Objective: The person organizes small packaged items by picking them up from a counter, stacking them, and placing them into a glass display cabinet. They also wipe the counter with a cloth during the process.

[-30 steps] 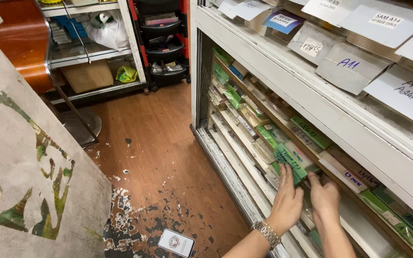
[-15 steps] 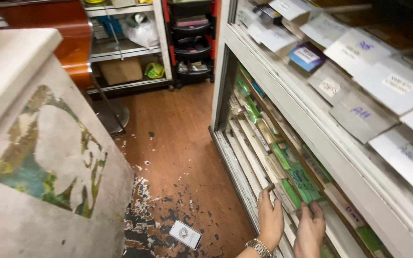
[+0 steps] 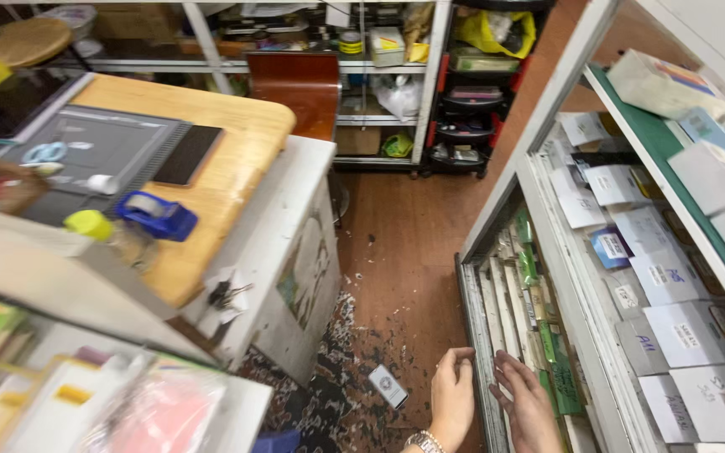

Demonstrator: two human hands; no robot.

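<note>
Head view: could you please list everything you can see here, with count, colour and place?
desk: one, wooden, left
tape dispenser: one, blue, on desk
phone: one, black, on desk
cutting mat: one, grey, on desk
small card: one, white, on floor
labelled packs: many, white, right shelf
rack packs: several, green, low rack
left hand: one, at rack edge, watch on wrist
right hand: one, on low rack

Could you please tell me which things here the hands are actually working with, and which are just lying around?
In hand:
left hand and right hand on the low shelf
green packets filed there

Lying about:
small card on the floor
blue tape dispenser on the wooden desk
labelled boxes on the upper shelf
</note>
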